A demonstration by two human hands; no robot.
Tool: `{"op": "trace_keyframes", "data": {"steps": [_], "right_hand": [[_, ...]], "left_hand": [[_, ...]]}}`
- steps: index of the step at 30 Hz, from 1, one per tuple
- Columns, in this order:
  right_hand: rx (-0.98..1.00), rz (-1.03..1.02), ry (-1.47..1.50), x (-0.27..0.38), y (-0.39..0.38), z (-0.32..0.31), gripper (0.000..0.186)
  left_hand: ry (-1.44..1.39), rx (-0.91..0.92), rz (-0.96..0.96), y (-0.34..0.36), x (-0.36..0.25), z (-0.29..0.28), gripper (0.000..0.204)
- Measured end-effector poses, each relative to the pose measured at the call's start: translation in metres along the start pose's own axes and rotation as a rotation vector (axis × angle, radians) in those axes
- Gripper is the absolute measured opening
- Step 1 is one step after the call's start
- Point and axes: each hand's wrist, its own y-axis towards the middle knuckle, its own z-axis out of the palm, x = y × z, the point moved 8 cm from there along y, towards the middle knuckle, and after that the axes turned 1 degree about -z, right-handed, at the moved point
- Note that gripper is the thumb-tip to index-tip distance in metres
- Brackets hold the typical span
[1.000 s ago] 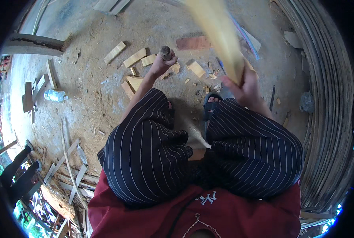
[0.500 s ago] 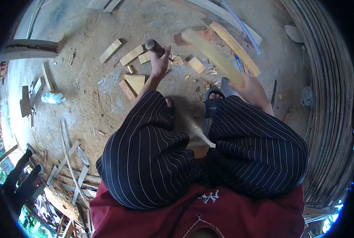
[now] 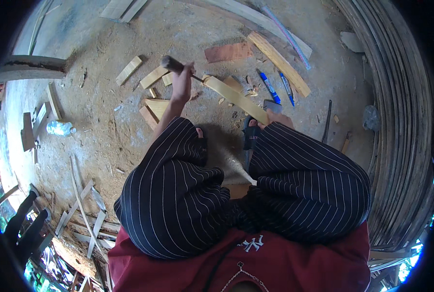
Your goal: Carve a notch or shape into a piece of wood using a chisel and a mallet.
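My left hand (image 3: 182, 86) is wrapped round the thick dark handle of a chisel-like tool (image 3: 172, 64), whose thin dark shaft points right. At the shaft's tip lies the far end of a long pale wooden strip (image 3: 236, 97); whether they touch I cannot tell. The strip's near end is gripped by my right hand (image 3: 278, 118), beside my right knee. Several short wood blocks lie beyond and beside my left hand, among them a pale block (image 3: 153, 77) and a wedge-shaped piece (image 3: 157, 105).
Two blue markers (image 3: 269, 88) lie beyond my right hand, near a thick wooden bar (image 3: 280, 63) and a reddish board (image 3: 228, 52). A plastic bottle (image 3: 61, 128) rests at left. Stacked long boards (image 3: 397, 121) line the right side. A person's dark-clothed legs (image 3: 25, 216) show at lower left.
The wooden strip in my right hand has come down and left, its far end now at the tool's shaft. My left hand has shifted slightly left, and the whole view has moved a little.
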Motion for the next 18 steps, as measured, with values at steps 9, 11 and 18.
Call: {"op": "trace_keyframes", "data": {"steps": [9, 11, 18], "right_hand": [[0.025, 0.200, -0.065, 0.001, -0.003, -0.005, 0.040], [0.009, 0.208, -0.060, 0.003, -0.004, -0.006, 0.041], [-0.017, 0.177, -0.052, 0.012, -0.005, -0.005, 0.040]], "left_hand": [[-0.198, -0.055, -0.042, -0.001, 0.002, 0.007, 0.025], [0.048, 0.051, 0.021, -0.004, 0.002, 0.021, 0.025], [-0.712, -0.450, -0.101, 0.009, -0.014, -0.088, 0.027]]}}
